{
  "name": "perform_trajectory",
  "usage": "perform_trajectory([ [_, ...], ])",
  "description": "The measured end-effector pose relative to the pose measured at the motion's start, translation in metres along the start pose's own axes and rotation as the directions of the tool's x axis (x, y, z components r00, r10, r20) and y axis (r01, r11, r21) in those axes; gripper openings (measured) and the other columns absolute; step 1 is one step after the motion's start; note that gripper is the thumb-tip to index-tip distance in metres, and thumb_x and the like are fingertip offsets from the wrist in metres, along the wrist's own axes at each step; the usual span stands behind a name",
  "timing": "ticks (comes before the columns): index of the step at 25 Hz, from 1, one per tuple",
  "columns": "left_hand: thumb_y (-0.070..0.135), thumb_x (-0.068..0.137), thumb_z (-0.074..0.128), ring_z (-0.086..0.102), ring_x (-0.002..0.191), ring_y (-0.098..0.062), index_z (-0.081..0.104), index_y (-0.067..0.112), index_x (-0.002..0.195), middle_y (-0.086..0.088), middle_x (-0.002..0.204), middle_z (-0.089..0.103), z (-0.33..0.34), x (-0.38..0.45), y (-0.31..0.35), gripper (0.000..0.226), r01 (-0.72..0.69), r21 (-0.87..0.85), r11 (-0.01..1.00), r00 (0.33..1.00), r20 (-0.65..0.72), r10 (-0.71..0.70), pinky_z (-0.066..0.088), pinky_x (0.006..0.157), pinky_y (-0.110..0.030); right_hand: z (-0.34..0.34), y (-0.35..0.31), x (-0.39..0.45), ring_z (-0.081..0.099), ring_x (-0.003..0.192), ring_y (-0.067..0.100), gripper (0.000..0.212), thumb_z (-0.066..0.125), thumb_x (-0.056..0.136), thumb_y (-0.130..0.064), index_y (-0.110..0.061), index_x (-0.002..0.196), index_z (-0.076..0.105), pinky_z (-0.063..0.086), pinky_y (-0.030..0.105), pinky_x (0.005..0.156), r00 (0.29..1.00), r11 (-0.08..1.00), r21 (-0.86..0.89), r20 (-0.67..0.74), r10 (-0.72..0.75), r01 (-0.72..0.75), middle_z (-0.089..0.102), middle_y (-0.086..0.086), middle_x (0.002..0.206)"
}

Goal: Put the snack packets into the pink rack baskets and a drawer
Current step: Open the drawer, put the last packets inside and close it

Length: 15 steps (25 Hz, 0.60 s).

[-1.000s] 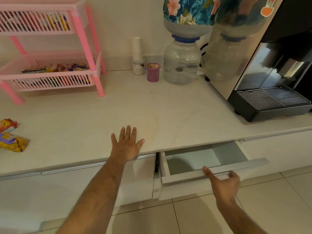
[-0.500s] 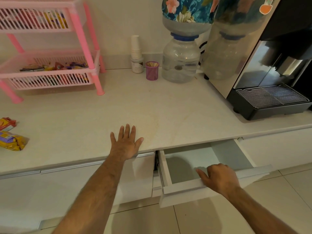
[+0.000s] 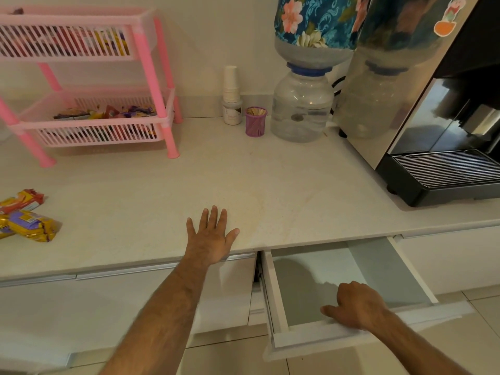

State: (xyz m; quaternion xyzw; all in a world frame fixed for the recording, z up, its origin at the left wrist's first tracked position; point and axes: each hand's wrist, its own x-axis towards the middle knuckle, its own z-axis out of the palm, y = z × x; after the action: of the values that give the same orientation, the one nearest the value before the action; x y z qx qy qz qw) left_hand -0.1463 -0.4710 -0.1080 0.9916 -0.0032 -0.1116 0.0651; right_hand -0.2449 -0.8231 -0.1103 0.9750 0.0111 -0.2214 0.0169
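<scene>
A pink rack (image 3: 161, 77) stands at the back left of the counter, with snack packets in its upper basket (image 3: 67, 43) and lower basket (image 3: 94, 125). Loose snack packets (image 3: 29, 223) lie at the counter's left edge. Below the counter a white drawer (image 3: 349, 282) is pulled out and looks empty. My left hand (image 3: 211, 236) rests flat on the counter near its front edge, fingers spread. My right hand (image 3: 357, 304) grips the drawer's front panel from above.
A stack of paper cups (image 3: 231, 85), a purple holder of sticks (image 3: 255, 121) and a water bottle dispenser (image 3: 301, 104) stand along the back wall. A black and steel coffee machine (image 3: 438, 131) fills the right side. Tiled floor lies below.
My right hand came from below the drawer front onto its top edge and took hold of it. The drawer has slid further out. My left hand stayed in place.
</scene>
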Motion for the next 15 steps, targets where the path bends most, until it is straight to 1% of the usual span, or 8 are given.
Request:
perform_trajectory([
  [2, 0.068, 0.097, 0.003, -0.017, 0.153, -0.023, -0.011, 0.027, 0.158, -0.002, 0.167, -0.018, -0.001, -0.001, 0.000, 0.076, 0.001, -0.006, 1.000, 1.000, -0.001, -0.001, -0.012, 0.119, -0.059, 0.000, 0.001, 0.000, 0.049, 0.054, 0.002, 0.054, 0.054, 0.075, -0.076, -0.028, 0.056, 0.037, 0.034, 0.020, 0.050, 1.000, 1.000, 0.006, 0.009, -0.009, 0.009, 0.048, -0.013, 0.057],
  [5, 0.068, 0.097, 0.004, -0.017, 0.153, -0.022, -0.011, 0.027, 0.159, -0.001, 0.167, -0.018, -0.001, -0.002, 0.000, 0.076, -0.002, -0.022, 1.000, 1.000, -0.006, 0.002, -0.013, 0.119, -0.058, -0.004, -0.003, 0.004, 0.051, 0.057, 0.004, 0.054, 0.051, 0.076, -0.076, -0.026, 0.057, 0.041, 0.037, 0.022, 0.053, 0.999, 0.999, -0.003, 0.015, -0.051, 0.051, 0.050, -0.013, 0.061],
  [7, 0.068, 0.097, 0.005, -0.016, 0.154, -0.022, -0.009, 0.027, 0.159, -0.001, 0.167, -0.016, -0.001, -0.003, -0.001, 0.075, -0.006, -0.025, 1.000, 1.000, -0.026, 0.005, -0.013, 0.119, -0.056, -0.011, -0.012, 0.009, 0.053, 0.056, 0.006, 0.058, 0.047, 0.081, -0.074, -0.023, 0.054, 0.043, 0.036, 0.020, 0.052, 0.992, 0.994, -0.025, -0.061, -0.108, 0.106, 0.049, -0.012, 0.057],
  [9, 0.067, 0.098, 0.007, -0.012, 0.154, -0.021, -0.004, 0.027, 0.160, 0.000, 0.168, -0.011, 0.001, -0.005, -0.003, 0.074, -0.021, -0.032, 0.999, 0.998, -0.051, 0.020, -0.012, 0.120, -0.054, -0.021, -0.027, 0.016, 0.053, 0.052, 0.005, 0.056, 0.046, 0.087, -0.068, -0.023, 0.053, 0.046, 0.030, 0.016, 0.047, 0.973, 0.988, -0.009, -0.171, -0.155, 0.155, 0.048, -0.010, 0.052],
  [11, 0.063, 0.101, 0.015, -0.001, 0.155, -0.021, 0.011, 0.025, 0.160, -0.001, 0.169, 0.004, 0.003, -0.008, -0.013, 0.070, -0.054, -0.060, 0.997, 0.992, -0.116, 0.047, -0.005, 0.122, -0.050, -0.037, -0.048, 0.026, 0.049, 0.048, 0.004, 0.050, 0.050, 0.090, -0.058, -0.024, 0.053, 0.046, 0.030, 0.013, 0.046, 0.940, 0.973, 0.070, -0.281, -0.191, 0.219, 0.049, -0.009, 0.050],
  [12, 0.060, 0.102, 0.021, 0.009, 0.154, -0.022, 0.022, 0.024, 0.158, -0.003, 0.168, 0.015, 0.002, -0.011, -0.023, 0.067, -0.069, -0.077, 0.995, 0.984, -0.167, 0.055, 0.002, 0.123, -0.048, -0.045, -0.060, 0.032, 0.047, 0.046, 0.005, 0.048, 0.053, 0.090, -0.053, -0.024, 0.053, 0.044, 0.032, 0.015, 0.045, 0.911, 0.955, 0.111, -0.348, -0.221, 0.274, 0.049, -0.008, 0.049],
  [13, 0.056, 0.102, 0.028, 0.022, 0.151, -0.025, 0.035, 0.021, 0.153, -0.005, 0.163, 0.030, 0.000, -0.015, -0.036, 0.062, -0.081, -0.090, 0.993, 0.970, -0.235, 0.058, 0.011, 0.122, -0.046, -0.053, -0.075, 0.038, 0.045, 0.044, 0.005, 0.047, 0.057, 0.089, -0.049, -0.023, 0.052, 0.044, 0.035, 0.017, 0.045, 0.868, 0.929, 0.134, -0.422, -0.261, 0.345, 0.048, -0.008, 0.049],
  [15, 0.050, 0.098, 0.043, 0.050, 0.132, -0.031, 0.061, 0.016, 0.132, -0.006, 0.139, 0.059, -0.008, -0.026, -0.071, 0.051, -0.126, -0.088, 0.988, 0.908, -0.411, 0.079, 0.033, 0.113, -0.045, -0.069, -0.110, 0.050, 0.046, 0.046, 0.008, 0.041, 0.066, 0.087, -0.040, -0.023, 0.054, 0.049, 0.037, 0.023, 0.046, 0.747, 0.864, 0.117, -0.567, -0.346, 0.489, 0.050, -0.008, 0.051],
])
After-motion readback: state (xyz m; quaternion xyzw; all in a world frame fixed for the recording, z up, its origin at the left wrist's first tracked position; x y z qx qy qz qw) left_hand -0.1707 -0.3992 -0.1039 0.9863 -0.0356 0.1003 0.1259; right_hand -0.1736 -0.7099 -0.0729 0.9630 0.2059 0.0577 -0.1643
